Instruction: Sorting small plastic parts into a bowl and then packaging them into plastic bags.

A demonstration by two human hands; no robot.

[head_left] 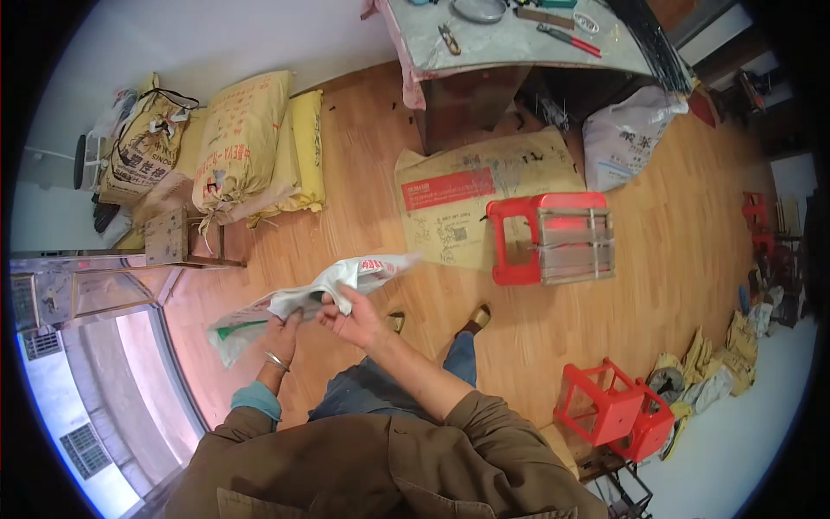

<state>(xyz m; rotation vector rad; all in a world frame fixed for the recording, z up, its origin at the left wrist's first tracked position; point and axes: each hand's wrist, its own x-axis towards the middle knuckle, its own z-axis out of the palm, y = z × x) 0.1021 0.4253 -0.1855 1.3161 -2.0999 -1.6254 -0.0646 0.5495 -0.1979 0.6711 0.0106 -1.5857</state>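
Note:
A thin white plastic bag point(337, 278) with red and green print hangs in front of my body, above the wooden floor. My left hand point(283, 337), with a bracelet at its wrist, grips the bag's near edge. Beside it on the right, my right hand point(352, 322) pinches another part of the rim, fingers curled into the plastic. Between the two hands the bag's mouth gapes a little, showing a dark gap. What lies inside, if anything, I cannot make out.
A red stool point(512, 251) lies on its side on a flattened yellow sack point(441, 221). Beyond stands a table point(510, 48) with red-handled pliers point(569, 40). Stuffed sacks point(242, 138) lean by the left wall. More red stools point(596, 406) stand at the lower right.

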